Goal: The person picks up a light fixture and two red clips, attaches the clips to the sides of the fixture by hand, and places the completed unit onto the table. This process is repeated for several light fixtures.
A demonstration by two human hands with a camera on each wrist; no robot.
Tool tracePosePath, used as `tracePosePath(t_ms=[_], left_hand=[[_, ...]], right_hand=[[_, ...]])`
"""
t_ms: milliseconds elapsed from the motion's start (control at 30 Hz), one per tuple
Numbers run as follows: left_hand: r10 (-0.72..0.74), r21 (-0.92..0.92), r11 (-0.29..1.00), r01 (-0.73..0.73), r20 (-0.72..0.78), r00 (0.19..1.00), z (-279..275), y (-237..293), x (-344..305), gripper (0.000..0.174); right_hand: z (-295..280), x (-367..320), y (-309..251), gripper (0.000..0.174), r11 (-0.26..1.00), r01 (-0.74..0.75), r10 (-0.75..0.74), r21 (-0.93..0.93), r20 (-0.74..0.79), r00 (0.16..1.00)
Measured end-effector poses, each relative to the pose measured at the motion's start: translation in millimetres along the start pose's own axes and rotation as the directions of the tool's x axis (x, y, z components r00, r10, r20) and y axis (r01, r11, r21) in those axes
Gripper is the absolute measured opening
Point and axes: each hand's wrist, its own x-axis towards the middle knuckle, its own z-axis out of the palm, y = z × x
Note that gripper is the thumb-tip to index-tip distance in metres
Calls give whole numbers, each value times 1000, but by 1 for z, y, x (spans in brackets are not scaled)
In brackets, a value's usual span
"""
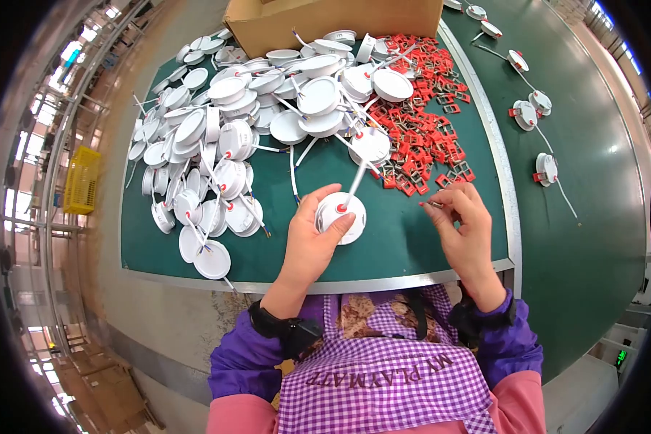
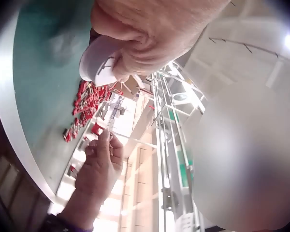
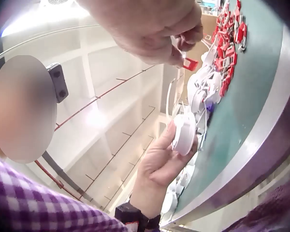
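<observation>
My left hand (image 1: 305, 242) grips a round white downlight (image 1: 351, 230) by its rim, the thumb lying over its back. A white cable rises from the red grommet (image 1: 341, 208) at the middle of that back. Off to the right, my right hand (image 1: 469, 230) pinches a small red clip (image 3: 191, 64) between thumb and fingers, apart from the downlight. The right wrist view shows the clip's red frame sticking out past the fingertips. Just beyond this hand lies a pile of red clips with metal parts (image 1: 419, 137).
White downlights (image 1: 228, 90) with cables are heaped on the green table (image 1: 282, 264), left and back. A cardboard box (image 1: 333, 22) stands behind them. On the right, beyond a metal edge (image 1: 500, 155), several downlights with red clips (image 1: 547, 168) lie on another green surface.
</observation>
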Motion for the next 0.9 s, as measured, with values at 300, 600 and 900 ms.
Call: tracePosePath(t_ms=[300, 600, 900], left_hand=[[-211, -702, 686, 190, 57, 976, 23, 21, -10, 31], [-67, -547, 836, 39, -32, 997, 34, 19, -13, 32], [34, -499, 867, -16, 27, 999, 35, 16, -12, 32]], right_hand=[[43, -14, -8, 9, 905, -78, 90, 419, -8, 996], [37, -20, -20, 8, 990, 68, -71, 123, 20, 997], [38, -19, -20, 6, 982, 15, -17, 188, 8, 1000]])
